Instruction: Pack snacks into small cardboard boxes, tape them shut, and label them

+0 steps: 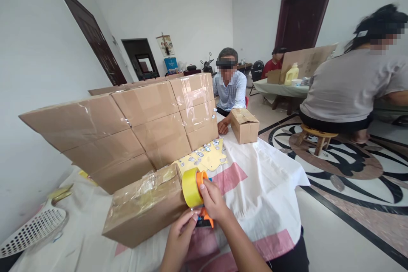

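My right hand (213, 200) is closed around an orange tape dispenser carrying a yellow tape roll (190, 187), held against the near end of a small cardboard box (143, 210). My left hand (179, 238) comes up from below, its fingers pressed to the box's end beside the dispenser's lower part. Shiny clear tape covers the top of this box. It lies on a white cloth with pink patches (255, 187).
A stack of sealed cardboard boxes (127, 131) stands behind. Several small items lie on a yellow sheet (207, 157). Across the table sits a person (230, 87) beside another small box (244, 125). Someone on a wooden stool (350, 89) is to the right. A white perforated scoop (35, 227) lies left.
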`<state>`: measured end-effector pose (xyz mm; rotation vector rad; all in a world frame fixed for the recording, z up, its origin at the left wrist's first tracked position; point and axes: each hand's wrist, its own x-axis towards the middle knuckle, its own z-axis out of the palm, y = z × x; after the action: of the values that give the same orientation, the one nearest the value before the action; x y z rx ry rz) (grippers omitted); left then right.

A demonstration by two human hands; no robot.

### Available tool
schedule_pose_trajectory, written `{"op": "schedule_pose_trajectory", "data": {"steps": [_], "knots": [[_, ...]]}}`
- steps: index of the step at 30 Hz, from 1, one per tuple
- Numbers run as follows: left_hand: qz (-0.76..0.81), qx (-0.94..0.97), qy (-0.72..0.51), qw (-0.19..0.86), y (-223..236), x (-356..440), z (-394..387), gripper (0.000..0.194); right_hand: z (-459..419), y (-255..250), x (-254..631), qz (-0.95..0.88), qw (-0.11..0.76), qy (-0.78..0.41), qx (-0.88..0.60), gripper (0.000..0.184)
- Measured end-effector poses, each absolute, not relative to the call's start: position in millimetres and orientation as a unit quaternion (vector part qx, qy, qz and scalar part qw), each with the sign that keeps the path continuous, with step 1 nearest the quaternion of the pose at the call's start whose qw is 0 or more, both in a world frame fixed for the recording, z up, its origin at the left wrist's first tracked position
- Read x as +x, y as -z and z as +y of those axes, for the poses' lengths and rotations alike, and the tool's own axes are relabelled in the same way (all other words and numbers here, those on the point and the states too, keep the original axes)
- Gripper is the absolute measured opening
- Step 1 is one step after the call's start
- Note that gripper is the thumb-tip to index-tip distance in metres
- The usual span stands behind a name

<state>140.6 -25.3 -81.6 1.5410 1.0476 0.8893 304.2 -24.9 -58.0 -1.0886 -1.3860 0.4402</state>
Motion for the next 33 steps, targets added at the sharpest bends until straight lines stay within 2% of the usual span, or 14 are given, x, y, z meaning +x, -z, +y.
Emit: {"op": "schedule_pose_trajectory", "data": {"steps": [20,28,33], "knots": [[0.419,0.659,-0.341,0.523,107,140,-14,0.060,-21,68,306,-0.588,0.617,-0.215,-0.477,0.040],[0.426,0.645,-0.366,0.519,96,143,-20,0.060,-22,66,305,-0.591,0.623,-0.194,-0.474,0.038],[0.411,0.645,-0.378,0.522,91,146,-20,0.052,-23,63,304,-0.601,0.614,-0.187,-0.476,0.038]]}}
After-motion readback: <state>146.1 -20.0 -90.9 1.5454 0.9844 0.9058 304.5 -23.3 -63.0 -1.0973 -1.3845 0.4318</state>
